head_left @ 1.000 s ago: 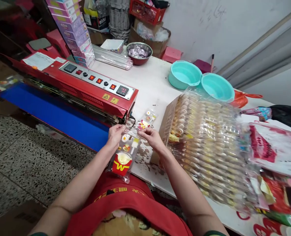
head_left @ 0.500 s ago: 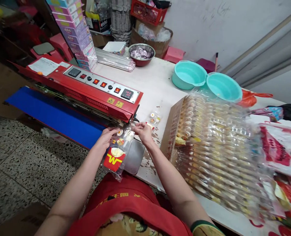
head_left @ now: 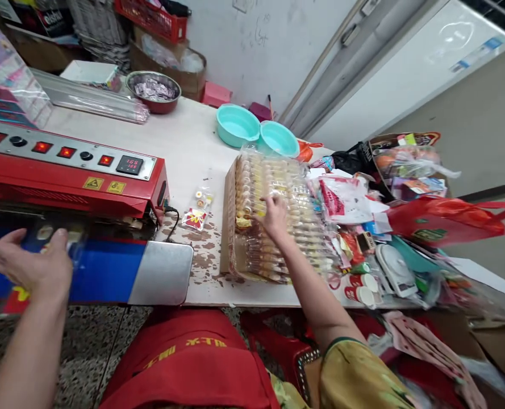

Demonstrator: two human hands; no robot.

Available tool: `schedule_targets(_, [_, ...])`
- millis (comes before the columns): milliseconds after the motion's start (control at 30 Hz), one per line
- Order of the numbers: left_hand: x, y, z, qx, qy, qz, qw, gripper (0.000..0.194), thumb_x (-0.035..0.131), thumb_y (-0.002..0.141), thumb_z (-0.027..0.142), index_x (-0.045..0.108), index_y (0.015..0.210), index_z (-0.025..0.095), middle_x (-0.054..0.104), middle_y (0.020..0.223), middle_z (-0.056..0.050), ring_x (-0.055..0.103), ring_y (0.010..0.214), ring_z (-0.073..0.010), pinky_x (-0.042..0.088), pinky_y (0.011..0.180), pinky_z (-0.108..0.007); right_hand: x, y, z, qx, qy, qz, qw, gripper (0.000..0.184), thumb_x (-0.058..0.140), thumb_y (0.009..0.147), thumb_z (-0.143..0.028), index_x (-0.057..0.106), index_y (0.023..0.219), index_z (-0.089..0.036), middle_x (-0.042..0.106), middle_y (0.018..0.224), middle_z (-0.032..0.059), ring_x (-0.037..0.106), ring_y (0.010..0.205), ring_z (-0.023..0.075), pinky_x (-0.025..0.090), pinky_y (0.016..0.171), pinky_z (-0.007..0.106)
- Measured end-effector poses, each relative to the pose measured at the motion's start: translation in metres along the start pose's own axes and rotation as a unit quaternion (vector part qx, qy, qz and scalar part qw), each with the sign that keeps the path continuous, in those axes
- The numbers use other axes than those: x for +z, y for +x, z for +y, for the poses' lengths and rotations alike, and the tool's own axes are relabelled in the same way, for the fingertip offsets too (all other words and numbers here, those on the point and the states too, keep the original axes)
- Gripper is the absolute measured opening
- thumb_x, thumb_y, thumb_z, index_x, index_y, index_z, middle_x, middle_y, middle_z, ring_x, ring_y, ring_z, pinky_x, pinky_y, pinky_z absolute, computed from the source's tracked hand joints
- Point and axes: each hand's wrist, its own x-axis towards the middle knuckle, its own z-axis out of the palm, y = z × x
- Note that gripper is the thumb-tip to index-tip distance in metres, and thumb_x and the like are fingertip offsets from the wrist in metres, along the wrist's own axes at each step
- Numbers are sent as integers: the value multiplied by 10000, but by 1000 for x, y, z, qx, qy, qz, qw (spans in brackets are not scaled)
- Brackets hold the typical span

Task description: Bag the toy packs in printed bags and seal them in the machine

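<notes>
My left hand [head_left: 34, 264], its thumb and fingers apart, lies over a clear bag [head_left: 76, 241] on the blue conveyor belt [head_left: 107, 272] of the red sealing machine [head_left: 69, 176]. Part of a red and yellow fries-carton-shaped piece [head_left: 17, 298] shows below that hand; the rest of the bag is mostly hidden. Above the rows of filled clear packets [head_left: 295, 210] in a cardboard box [head_left: 230, 221], my right hand [head_left: 275, 216] has its fingers apart at their left side. Nothing shows in its grip. A similar filled bag [head_left: 197, 210] lies flat on the table between machine and box.
Two turquoise basins [head_left: 237, 126] stand behind the box, and a metal bowl of small sachets [head_left: 154, 94] is farther left. A metal plate [head_left: 162, 275] adjoins the belt's right end. Bags, paper cups [head_left: 360, 295] and a white scale [head_left: 395, 270] crowd the right side.
My view has turned right. The left hand and its bag have shifted left along the belt from the machine's right end. The right hand has left that bag and moved to the packets in the box.
</notes>
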Motion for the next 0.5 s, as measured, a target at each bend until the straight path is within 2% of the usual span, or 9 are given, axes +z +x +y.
schedule_targets(67, [-4,-27,17,60,-24,-26,998,570,671,710,441,564,1196,163,588,1238,-159,501,1180,-363,362,1010,-530,-6,18,38,14,-45,-43,998,306,790,708,-443,709,883,-205,539,1100,147,459,1089,352,404,919,513])
schedule_targets(100, [-4,-42,26,89,-33,-43,995,503,656,723,441,600,1139,165,614,1200,-149,528,1154,-344,378,1008,-499,-6,25,49,8,-39,-62,997,260,782,718,-444,713,786,-202,553,1088,144,465,1095,350,396,931,519])
schedule_targets(167, [-1,-71,42,145,-54,-90,984,380,620,761,434,639,1034,170,634,1173,-136,554,1129,-311,384,1015,-454,-9,33,54,-26,27,-76,996,270,773,728,-443,692,656,-196,584,1093,138,493,1111,333,385,968,515])
schedule_targets(267, [2,-104,66,174,-98,-151,968,271,591,804,413,647,943,187,643,1158,-107,567,1114,-266,398,1008,-402,-35,33,35,-71,220,-59,971,260,748,749,-438,689,656,-203,653,1094,105,584,1083,279,427,973,462])
schedule_targets(367, [-3,-121,100,149,-183,-248,940,269,589,824,391,640,1010,203,654,1125,-81,586,1079,-236,423,982,-373,-82,26,1,-64,351,-26,934,213,722,773,-425,716,731,-216,728,925,60,673,969,252,506,893,420])
schedule_targets(433, [-8,-123,130,117,-252,-333,901,334,627,811,382,628,1103,219,656,1145,-71,597,1070,-223,429,983,-359,-109,21,-23,-69,386,-8,920,188,745,755,-407,731,760,-220,744,875,52,695,931,255,533,869,420])
schedule_targets(500, [-13,-121,163,75,-340,-417,840,461,698,766,365,598,1198,239,635,1227,-69,582,1133,-219,418,1011,-345,-123,15,-48,-83,424,-21,901,176,769,734,-397,738,762,-225,751,869,52,704,906,255,552,855,424])
